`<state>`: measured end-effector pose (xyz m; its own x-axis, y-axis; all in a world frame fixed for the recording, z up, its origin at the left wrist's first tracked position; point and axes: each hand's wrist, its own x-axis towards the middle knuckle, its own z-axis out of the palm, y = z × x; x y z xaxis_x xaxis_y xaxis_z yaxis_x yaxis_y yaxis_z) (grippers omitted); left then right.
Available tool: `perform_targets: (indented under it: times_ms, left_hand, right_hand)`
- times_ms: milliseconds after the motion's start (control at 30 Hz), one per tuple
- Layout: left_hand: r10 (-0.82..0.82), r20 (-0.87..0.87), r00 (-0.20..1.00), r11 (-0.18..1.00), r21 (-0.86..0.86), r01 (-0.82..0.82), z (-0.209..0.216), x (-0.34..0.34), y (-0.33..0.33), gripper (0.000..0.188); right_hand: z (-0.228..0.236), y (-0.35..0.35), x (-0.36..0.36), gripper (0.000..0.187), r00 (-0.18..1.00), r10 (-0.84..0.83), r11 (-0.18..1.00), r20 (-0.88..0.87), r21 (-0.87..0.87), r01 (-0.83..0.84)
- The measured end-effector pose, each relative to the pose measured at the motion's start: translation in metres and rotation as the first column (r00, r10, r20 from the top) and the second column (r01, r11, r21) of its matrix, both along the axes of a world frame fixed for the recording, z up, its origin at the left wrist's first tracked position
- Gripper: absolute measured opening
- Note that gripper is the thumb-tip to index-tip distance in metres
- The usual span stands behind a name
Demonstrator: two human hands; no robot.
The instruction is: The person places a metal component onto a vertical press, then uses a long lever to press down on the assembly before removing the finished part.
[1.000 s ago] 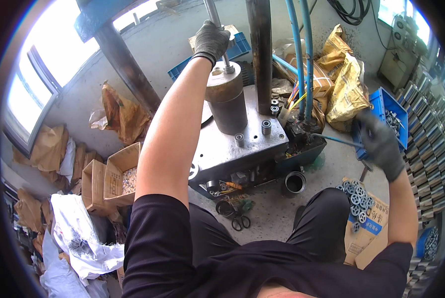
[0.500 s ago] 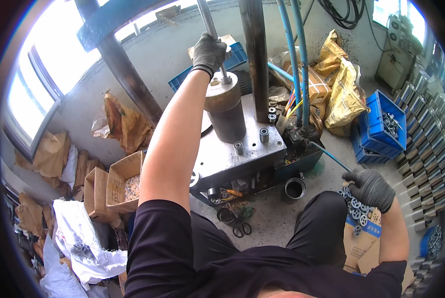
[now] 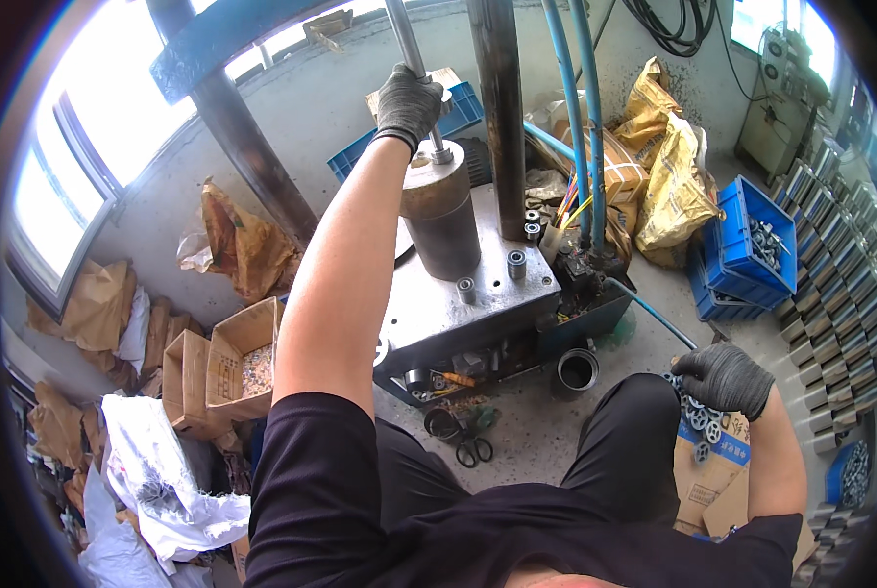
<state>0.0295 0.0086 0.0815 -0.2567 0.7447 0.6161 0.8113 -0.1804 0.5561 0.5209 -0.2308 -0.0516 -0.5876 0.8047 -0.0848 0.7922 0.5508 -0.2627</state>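
My left hand (image 3: 409, 102), in a grey knit glove, reaches up and is closed around an upright steel rod (image 3: 401, 34). Below it, the rod meets a thick metal cylinder (image 3: 442, 230) standing on a steel press table (image 3: 414, 312). A small round metal piece (image 3: 446, 102) shows beside my fingers; whether I hold it too is unclear. At the right, my gloved right hand (image 3: 728, 378) is closed at the end of a blue lever (image 3: 654, 314); the fingers partly hide the grip. Small spoked metal wheels (image 3: 699, 421) lie just under this hand.
Two small bearing-like cylinders (image 3: 517, 264) stand on the table's right side. Dark posts (image 3: 500, 118) and blue pipes (image 3: 568, 98) rise behind. Blue crates (image 3: 752, 245) and stacked metal tubes (image 3: 830, 284) line the right. Cardboard boxes (image 3: 189, 387) sit left; scissors (image 3: 474, 452) lie on the floor.
My right hand and the lever's end have moved slightly down. My left hand stays on the rod; the whole view has shifted a little.
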Motion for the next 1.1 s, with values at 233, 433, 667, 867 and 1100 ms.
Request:
perform_targets:
  times_ms: [233,433,667,867,1100]
  left_hand:
    - [-0.025,0.094,0.995,1.0,-0.007,0.026,-0.001,0.004,-0.002,0.035]
    - [-0.026,0.081,0.996,1.0,-0.002,0.027,0.002,0.01,-0.014,0.03]
    - [-0.048,0.17,0.984,0.999,0.007,0.047,-0.002,0.009,-0.01,0.033]
    - [0.038,0.004,0.999,0.999,0.034,-0.038,-0.005,0.005,-0.004,0.032]
    - [0.023,0.044,0.999,0.998,0.051,-0.026,-0.006,0.005,-0.003,0.035]
  right_hand:
    - [-0.001,0.0,0.0,0.027,0.994,-0.069,0.996,-0.081,0.052,0.074]
    - [0.0,-0.001,0.0,0.024,0.997,-0.031,0.999,-0.065,-0.045,0.029]
    - [0.003,-0.003,-0.005,0.023,0.987,-0.07,0.994,-0.146,0.078,0.081]
    - [0.016,0.015,-0.021,0.013,0.979,-0.011,0.927,-0.204,0.366,0.086]
    - [0.081,0.149,-0.064,0.009,0.904,0.17,0.506,-0.393,0.822,0.262]
